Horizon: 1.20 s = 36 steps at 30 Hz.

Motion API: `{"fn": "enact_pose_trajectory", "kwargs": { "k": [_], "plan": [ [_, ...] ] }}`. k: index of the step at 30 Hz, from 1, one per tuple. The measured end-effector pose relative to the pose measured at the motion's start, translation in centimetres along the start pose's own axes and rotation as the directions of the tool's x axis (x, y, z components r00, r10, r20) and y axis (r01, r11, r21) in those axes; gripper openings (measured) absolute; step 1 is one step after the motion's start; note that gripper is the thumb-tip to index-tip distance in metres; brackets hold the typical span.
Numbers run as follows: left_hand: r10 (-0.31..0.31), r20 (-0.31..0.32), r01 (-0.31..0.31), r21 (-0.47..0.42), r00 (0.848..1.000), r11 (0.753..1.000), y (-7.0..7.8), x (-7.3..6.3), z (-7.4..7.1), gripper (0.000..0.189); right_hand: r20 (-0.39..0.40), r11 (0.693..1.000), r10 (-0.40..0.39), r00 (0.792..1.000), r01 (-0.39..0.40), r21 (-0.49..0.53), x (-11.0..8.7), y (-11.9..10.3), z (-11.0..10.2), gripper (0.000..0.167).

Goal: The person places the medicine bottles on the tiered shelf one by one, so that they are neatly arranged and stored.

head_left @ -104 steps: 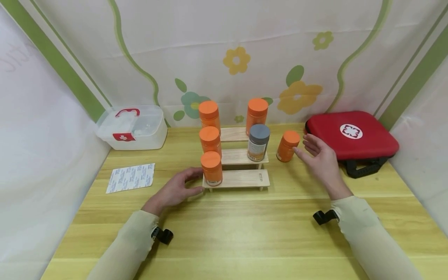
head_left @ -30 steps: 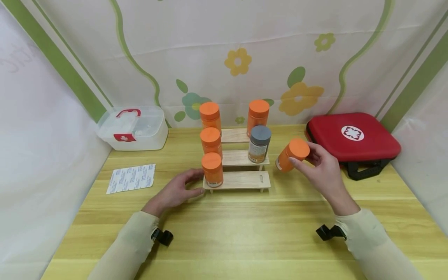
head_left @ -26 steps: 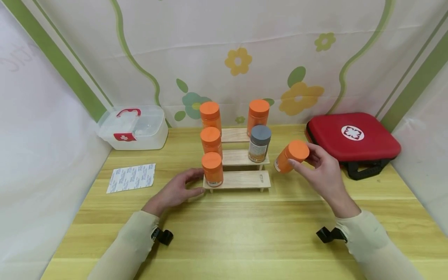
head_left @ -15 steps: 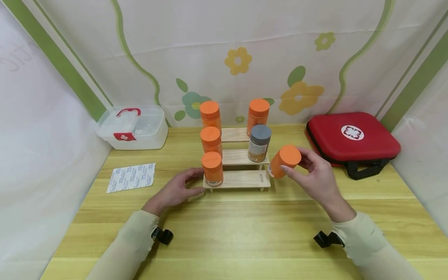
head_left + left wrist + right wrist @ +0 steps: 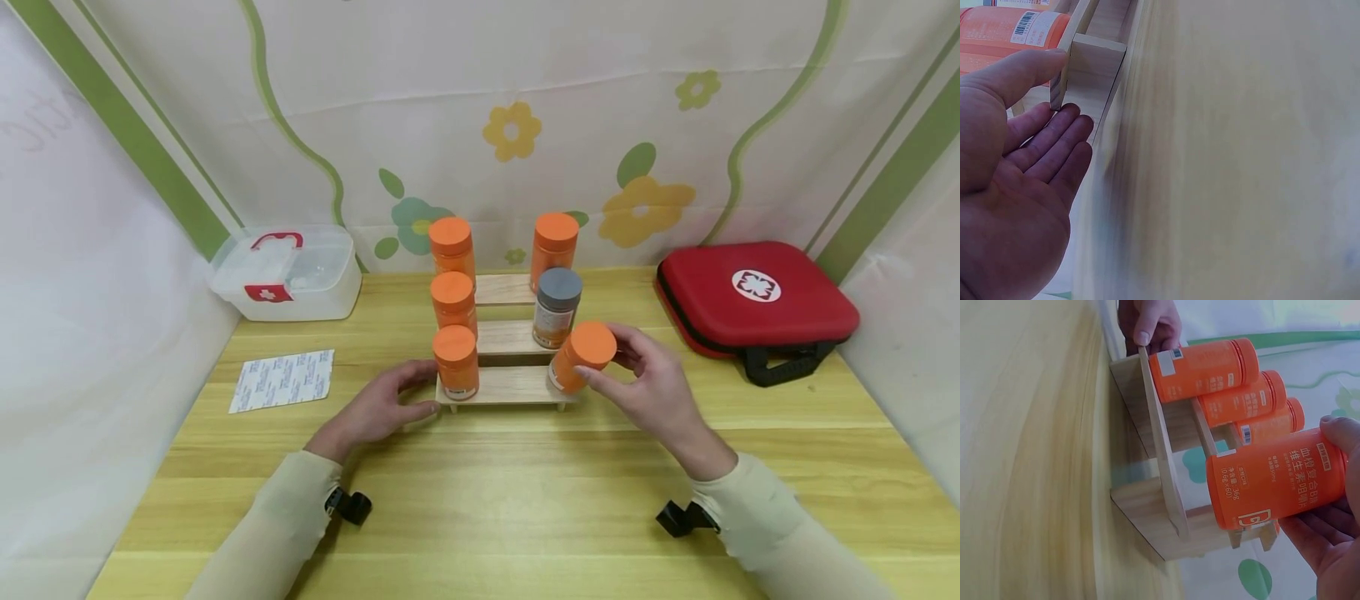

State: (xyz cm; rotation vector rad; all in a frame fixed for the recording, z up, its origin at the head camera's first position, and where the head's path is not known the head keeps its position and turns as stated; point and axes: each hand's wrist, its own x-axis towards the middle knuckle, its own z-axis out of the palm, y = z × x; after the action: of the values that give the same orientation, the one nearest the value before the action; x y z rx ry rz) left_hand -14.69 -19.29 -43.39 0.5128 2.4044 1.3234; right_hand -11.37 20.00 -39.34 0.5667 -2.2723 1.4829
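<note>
A three-step wooden rack (image 5: 512, 383) stands on the table in the head view. Its left side bears orange pill bottles, one per step, the lowest being a bottle (image 5: 455, 363) at the front. On the right are an orange bottle (image 5: 555, 250) on top and a grey-capped bottle (image 5: 557, 308) on the middle step. My left hand (image 5: 381, 406) grips the bottom step's left end, thumb and fingers at the board's edge (image 5: 1062, 75). My right hand (image 5: 648, 383) holds another orange bottle (image 5: 1272, 481), tilted, above the bottom step's right end. The right fingers are partly hidden behind it.
A clear first-aid box (image 5: 315, 287) with a red handle stands at the back left, a white printed packet (image 5: 281, 382) in front of it. At the back right lies a red first-aid case (image 5: 795, 292) with a black handle (image 5: 783, 367). A patterned curtain (image 5: 420, 75) hangs behind.
My right hand has taken hold of the orange bottle beside the rack, lifted and tilted it, and carried it left over the bottom step. The left hand has stayed in place.
</note>
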Motion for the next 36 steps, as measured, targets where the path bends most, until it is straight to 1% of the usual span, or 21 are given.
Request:
{"fn": "enact_pose_trajectory", "kwargs": {
  "k": [7,12,15,19,23,27,32,36],
  "plan": [
    [-0.007,0.003,0.007,-0.004,1.000,1.000,0.0,0.0,0.1,0.066,0.014,0.999,-0.032,0.999,0.032,0.005,-0.1,0.3,1.2,0.058],
    [-0.013,0.006,0.013,-0.004,1.000,1.000,0.1,0.0,0.2,0.066,0.014,0.999,-0.032,0.999,0.032,-0.030,-0.3,0.4,1.9,0.059],
    [-0.010,0.006,0.010,0.002,1.000,1.000,0.0,0.0,0.2,0.067,0.005,0.994,-0.036,0.999,0.037,-0.102,-0.3,0.4,2.2,0.058],
    [0.003,0.004,-0.004,0.011,1.000,1.000,-0.1,0.1,0.1,0.067,-0.010,0.974,-0.059,0.998,0.056,-0.221,-0.1,0.3,2.5,0.058],
    [0.010,0.004,-0.010,0.014,1.000,1.000,-0.2,0.1,0.1,0.067,-0.010,0.959,-0.090,0.996,0.084,-0.272,0.0,0.2,2.7,0.057],
    [0.014,0.000,-0.014,0.015,1.000,1.000,-0.3,0.2,0.1,0.067,-0.011,0.956,-0.097,0.995,0.090,-0.281,-0.1,0.0,3.0,0.058],
    [0.016,-0.003,-0.016,0.014,1.000,1.000,-0.4,0.1,0.1,0.067,-0.013,0.961,-0.056,0.998,0.050,-0.274,-0.1,-0.2,3.3,0.058],
    [0.008,-0.007,-0.007,0.016,1.000,1.000,-0.3,0.1,0.1,0.067,-0.001,0.962,-0.036,0.999,0.034,-0.272,0.0,-0.2,3.6,0.059]
  ]
}}
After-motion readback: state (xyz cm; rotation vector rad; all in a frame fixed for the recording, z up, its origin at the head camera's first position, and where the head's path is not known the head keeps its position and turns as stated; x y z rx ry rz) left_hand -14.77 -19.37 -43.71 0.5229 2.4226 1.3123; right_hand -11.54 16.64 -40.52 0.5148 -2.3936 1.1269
